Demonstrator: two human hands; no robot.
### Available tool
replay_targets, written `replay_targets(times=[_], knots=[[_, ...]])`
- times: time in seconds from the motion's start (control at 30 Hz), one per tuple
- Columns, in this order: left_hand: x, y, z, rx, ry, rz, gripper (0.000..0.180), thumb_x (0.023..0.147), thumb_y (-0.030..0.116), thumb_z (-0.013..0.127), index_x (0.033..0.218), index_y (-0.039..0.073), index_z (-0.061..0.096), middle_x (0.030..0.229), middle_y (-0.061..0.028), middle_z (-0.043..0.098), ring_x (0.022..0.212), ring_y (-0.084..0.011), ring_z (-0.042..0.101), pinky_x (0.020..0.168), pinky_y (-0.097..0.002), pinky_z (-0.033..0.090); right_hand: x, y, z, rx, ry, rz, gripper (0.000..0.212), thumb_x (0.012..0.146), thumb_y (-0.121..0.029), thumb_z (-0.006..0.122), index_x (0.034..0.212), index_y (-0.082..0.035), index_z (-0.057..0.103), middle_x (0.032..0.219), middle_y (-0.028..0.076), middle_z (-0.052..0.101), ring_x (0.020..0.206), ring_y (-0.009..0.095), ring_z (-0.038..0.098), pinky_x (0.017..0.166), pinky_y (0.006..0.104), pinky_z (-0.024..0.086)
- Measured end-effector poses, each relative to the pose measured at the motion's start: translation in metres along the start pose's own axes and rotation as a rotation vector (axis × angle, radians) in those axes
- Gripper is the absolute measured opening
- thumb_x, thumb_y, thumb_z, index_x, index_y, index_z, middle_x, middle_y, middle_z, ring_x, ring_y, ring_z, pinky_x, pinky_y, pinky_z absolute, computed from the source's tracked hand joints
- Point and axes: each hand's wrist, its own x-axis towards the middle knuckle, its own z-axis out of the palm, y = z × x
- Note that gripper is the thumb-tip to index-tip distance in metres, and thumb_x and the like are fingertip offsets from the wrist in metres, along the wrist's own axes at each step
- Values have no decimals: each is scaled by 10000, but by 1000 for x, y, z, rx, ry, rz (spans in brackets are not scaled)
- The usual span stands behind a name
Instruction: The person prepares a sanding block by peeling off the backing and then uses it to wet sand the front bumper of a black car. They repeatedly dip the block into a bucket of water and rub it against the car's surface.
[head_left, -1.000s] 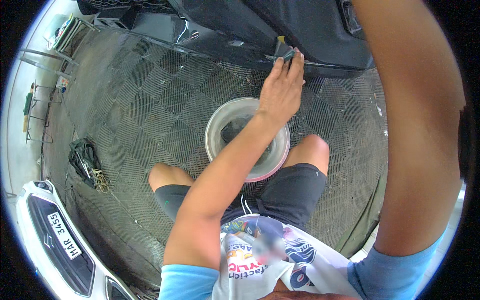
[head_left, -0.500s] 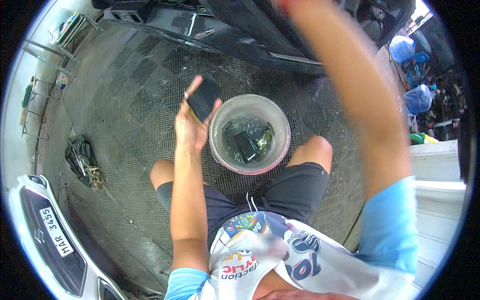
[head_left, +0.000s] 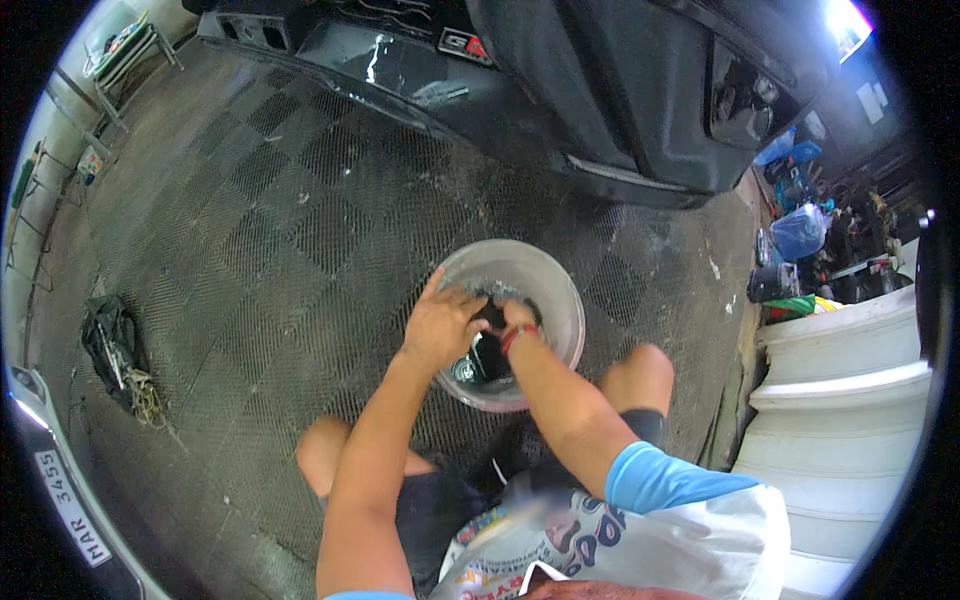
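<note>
A whitish plastic bucket [head_left: 568, 340] stands between my knees, with dark water in the bottom. Both my hands reach into it. My left hand [head_left: 440, 328] comes in over the left rim, its thumb and fingers closed round a dark flat sponge [head_left: 492, 314]. From the right, my right hand [head_left: 515, 318], with a red band at the wrist, grips the same sponge; its fingertips are partly hidden. Below the hands lies a black, glossy rectangular object [head_left: 490, 358] in the water, partly covered by my hands.
A black car with an open door [head_left: 640, 110] fills the far side. Ridged dark matting [head_left: 270, 230] covers the floor. A black bag with cords [head_left: 115, 350] lies at left, near a white car [head_left: 60, 490]. Blue containers [head_left: 798, 232] and white panels [head_left: 840, 400] stand at right.
My right arm has come down from the car to the bucket. My left hand has brought the sponge from beside the bucket into it, and both hands now meet there.
</note>
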Motion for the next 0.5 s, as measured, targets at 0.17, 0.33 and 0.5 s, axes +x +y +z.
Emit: replay_targets(times=[0.17,0.33,0.5], knots=[[35,36,4,0,-144,-8,384,878,332,823,1206,132,806,1170,-51,797,1239,-197,686,1338,-506,213,138,49,-166,290,172,-193,240,1066,-264,579,1164,-92,714,1132,157,756,939,294,747,816,452,645],[14,3,1,451,-564,-120,308,979,298,644,1159,113,813,1162,-44,790,1248,-193,674,1350,-505,-39,57,30,-31,-252,63,-15,232,1018,-234,639,1142,-77,757,986,128,765,833,265,743,714,410,597],[20,9,12,674,-522,-68,399,1030,257,540,1335,121,758,1349,-45,749,1381,-200,608,1333,-542,-102,-128,-87,34,-1284,-267,-671,293,1034,-118,584,1272,-36,733,1119,120,770,1003,256,732,879,424,587]])
